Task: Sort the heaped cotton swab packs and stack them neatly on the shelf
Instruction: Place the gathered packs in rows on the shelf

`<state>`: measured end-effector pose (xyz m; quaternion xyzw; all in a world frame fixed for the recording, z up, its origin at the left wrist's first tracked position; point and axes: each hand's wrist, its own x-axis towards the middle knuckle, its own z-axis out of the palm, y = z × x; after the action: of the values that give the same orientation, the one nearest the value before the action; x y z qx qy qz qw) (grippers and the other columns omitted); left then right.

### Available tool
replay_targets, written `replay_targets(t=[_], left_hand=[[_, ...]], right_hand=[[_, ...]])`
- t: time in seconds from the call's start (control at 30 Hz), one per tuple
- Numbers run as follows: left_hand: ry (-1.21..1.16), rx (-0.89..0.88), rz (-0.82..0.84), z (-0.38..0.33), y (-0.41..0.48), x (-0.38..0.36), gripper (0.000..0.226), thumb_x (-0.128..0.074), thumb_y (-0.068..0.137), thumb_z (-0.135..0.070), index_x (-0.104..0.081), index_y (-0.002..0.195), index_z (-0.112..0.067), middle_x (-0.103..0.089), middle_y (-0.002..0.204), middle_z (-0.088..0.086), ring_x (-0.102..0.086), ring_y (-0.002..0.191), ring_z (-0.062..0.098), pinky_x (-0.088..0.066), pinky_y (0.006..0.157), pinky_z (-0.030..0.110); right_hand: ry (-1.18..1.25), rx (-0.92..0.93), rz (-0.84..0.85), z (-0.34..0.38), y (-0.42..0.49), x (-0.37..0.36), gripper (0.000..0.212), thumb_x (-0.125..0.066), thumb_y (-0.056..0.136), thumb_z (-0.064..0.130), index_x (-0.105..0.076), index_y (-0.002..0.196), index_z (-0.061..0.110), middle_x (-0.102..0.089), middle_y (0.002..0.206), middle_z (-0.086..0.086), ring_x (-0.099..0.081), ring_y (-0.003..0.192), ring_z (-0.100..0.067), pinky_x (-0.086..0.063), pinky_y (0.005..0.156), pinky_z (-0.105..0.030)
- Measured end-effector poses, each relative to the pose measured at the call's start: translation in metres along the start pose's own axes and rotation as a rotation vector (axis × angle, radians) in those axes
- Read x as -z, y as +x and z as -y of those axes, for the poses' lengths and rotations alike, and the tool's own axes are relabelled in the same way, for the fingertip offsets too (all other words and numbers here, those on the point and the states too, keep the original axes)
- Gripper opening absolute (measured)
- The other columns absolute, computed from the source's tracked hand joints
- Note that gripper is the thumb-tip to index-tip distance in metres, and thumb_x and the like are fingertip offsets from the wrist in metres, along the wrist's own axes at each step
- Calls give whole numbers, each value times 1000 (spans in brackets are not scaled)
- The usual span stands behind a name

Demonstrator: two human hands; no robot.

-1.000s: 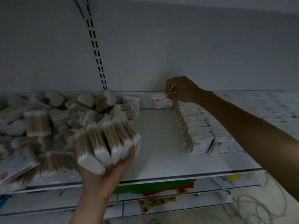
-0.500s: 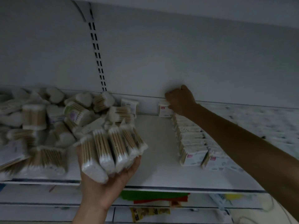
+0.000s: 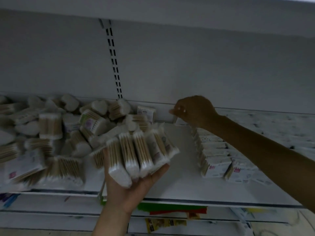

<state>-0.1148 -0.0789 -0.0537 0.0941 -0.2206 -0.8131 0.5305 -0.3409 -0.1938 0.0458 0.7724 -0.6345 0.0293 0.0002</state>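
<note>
A loose heap of cotton swab packs (image 3: 51, 133) covers the left half of the white shelf (image 3: 179, 184). My left hand (image 3: 133, 189), palm up at the shelf's front edge, holds a fan of several swab packs (image 3: 139, 154) standing side by side. My right hand (image 3: 194, 111) reaches to the back of the shelf, fingers curled down and pinching one small pack (image 3: 179, 120) at the rear end of a neat row of packs (image 3: 209, 150). That pack is mostly hidden by the fingers.
A slotted upright (image 3: 114, 62) runs up the grey back panel. Another shelf board (image 3: 170, 14) hangs overhead. White patterned packs (image 3: 272, 130) fill the shelf's right end. Lower shelves hold green and red items (image 3: 170, 207).
The view has tilted up. My right hand lifted slightly at the row's back end and still pinches the small pack. The left hand keeps its fan of packs.
</note>
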Motion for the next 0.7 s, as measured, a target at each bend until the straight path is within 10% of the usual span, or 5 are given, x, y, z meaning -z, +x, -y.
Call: replay_targets(t=[0.13, 0.37, 0.47, 0.57, 0.7], left_hand=[[-203, 210, 132, 0, 13, -4, 73, -7, 97, -60, -22, 151, -13, -17, 158, 13, -11, 146, 39, 0, 112, 63], [-283, 222, 167, -9, 25, 7, 64, -29, 101, -52, -29, 147, -8, -20, 156, 13, -21, 142, 44, -3, 112, 67], [-338, 213, -8, -10, 33, 14, 55, -33, 98, -49, -67, 112, -8, -68, 106, 7, -57, 117, 31, -36, 95, 72], [-318, 111, 32, -3, 31, 13, 30, -57, 92, -35, -67, 96, -7, -66, 93, 12, -59, 109, 31, -28, 100, 75], [-345, 160, 81, 6, 34, 7, 103, 27, 90, -50, -55, 122, 4, -59, 118, 24, -43, 128, 41, -19, 106, 64]], right_hand=[[761, -34, 376, 33, -16, 13, 18, -57, 92, 31, -70, 86, 20, -69, 78, -1, -67, 71, -16, -51, 65, -27], [783, -53, 310, 10, -13, 34, 8, -70, 85, 19, -73, 91, 16, -72, 71, 11, -66, 65, -3, -49, 59, -21], [839, -109, 118, -13, -4, 53, 8, -70, 83, 17, -72, 90, 13, -72, 75, 6, -67, 67, -6, -49, 56, -20], [717, -148, 296, -6, 2, 53, 28, -66, 84, 35, -68, 105, 17, -70, 99, 3, -67, 87, -11, -54, 73, -27], [563, 88, 582, 10, 1, 37, 21, -69, 84, 33, -67, 104, 29, -70, 102, 5, -67, 92, -12, -54, 81, -29]])
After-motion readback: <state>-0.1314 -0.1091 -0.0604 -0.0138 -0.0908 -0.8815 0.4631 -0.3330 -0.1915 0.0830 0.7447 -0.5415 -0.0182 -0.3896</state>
